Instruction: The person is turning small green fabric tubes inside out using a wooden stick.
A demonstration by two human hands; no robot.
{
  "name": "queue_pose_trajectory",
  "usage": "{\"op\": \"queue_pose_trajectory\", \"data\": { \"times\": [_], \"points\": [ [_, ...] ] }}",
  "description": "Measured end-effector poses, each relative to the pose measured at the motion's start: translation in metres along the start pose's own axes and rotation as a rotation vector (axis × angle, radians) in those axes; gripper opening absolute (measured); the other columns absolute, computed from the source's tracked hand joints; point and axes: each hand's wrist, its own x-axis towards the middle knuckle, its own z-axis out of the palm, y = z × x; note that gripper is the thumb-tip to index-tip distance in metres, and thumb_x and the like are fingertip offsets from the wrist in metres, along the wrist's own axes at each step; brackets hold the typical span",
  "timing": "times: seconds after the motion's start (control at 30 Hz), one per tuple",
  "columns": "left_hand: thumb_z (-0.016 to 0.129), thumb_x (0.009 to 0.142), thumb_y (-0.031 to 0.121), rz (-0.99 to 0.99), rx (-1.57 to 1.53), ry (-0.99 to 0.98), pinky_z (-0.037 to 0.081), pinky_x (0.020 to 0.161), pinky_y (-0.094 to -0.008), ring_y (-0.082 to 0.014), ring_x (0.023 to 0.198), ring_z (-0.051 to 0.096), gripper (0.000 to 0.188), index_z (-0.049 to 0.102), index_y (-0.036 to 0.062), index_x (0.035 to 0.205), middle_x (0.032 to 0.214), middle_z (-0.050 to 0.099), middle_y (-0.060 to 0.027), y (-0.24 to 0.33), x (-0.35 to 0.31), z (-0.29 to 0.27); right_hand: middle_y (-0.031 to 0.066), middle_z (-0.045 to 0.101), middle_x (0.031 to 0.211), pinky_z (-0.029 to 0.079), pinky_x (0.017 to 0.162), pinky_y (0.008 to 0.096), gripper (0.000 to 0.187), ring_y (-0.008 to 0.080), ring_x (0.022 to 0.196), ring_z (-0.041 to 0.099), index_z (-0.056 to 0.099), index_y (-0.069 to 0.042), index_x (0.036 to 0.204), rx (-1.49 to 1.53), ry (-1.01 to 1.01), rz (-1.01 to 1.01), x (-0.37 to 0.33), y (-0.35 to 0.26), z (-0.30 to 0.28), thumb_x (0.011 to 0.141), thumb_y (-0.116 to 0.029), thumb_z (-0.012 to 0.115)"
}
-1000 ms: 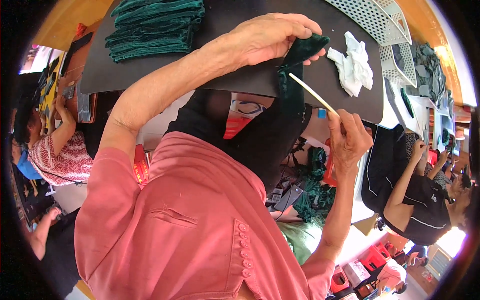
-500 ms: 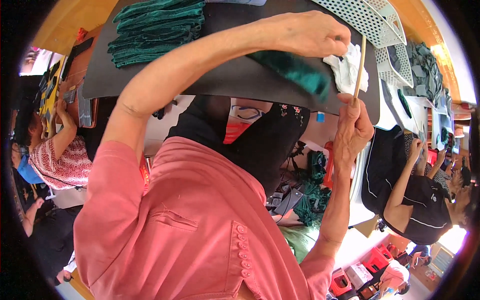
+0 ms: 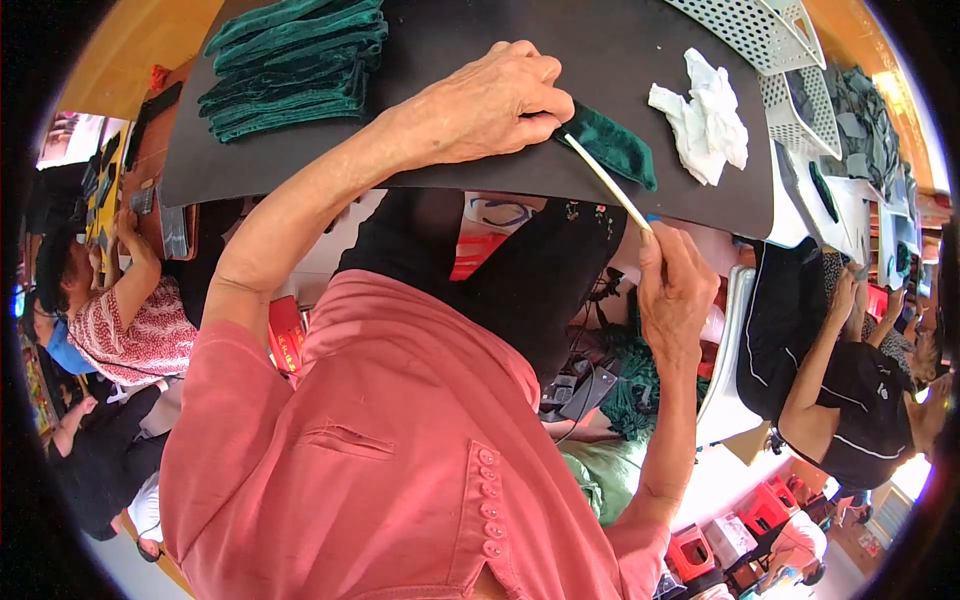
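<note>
My right hand (image 3: 680, 290), just off the table's front edge, is closed around one end of a thin pale stick (image 3: 610, 187). The stick slants up and left, its far tip beside my left fingers. Over the dark tabletop, my left hand (image 3: 500, 100) pinches the left end of a dark green velvet strip (image 3: 612, 147). Part of that end is hidden by the fingers. A crumpled white cloth or tissue (image 3: 705, 120) lies to the right of the strip. At the far left sits a stack of folded green velvet pieces (image 3: 290, 70).
White perforated baskets (image 3: 755, 30) stand at the table's far right corner, with dark fabric heaped beyond. Below the table are green fabric bundles (image 3: 635, 395) and a red thing between my knees. People work at tables on both sides (image 3: 130, 320).
My left hand has moved left from beside the white cloth to the end of the velvet strip. My right hand has lowered slightly, and the stick has swung from nearly upright to slanting left.
</note>
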Motion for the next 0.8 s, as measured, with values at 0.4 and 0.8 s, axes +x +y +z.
{"op": "queue_pose_trajectory", "data": {
  "times": [0.4, 0.8],
  "points": [
    [0.055, 0.082, 0.011, 0.023, -0.027, -0.075, 0.037, 0.088, -0.0372, -0.0232, 0.088, 0.051, 0.008, 0.06, 0.0042, 0.081, 0.073, 0.051, -0.0051, -0.003, 0.007, -0.003, 0.0122, 0.057, 0.068, 0.042, 0.051, 0.0377, 0.011, 0.0313, 0.055, 0.055, 0.06, -0.003, 0.083, -0.115, -0.019, -0.023, 0.002, -0.009, -0.003, 0.085, -0.013, 0.059],
    [0.056, 0.079, 0.011, -0.028, -0.09, -0.146, 0.034, 0.095, -0.0369, -0.0232, 0.101, 0.051, 0.008, 0.06, 0.0048, 0.078, 0.076, 0.058, -0.0037, -0.008, 0.012, 0.0, 0.0135, 0.056, 0.067, 0.04, 0.05, 0.0357, 0.013, 0.028, 0.053, 0.053, 0.06, -0.002, 0.08, -0.051, -0.103, 0.121, 0.004, -0.015, -0.007, 0.085, -0.013, 0.059]
  ]
}}
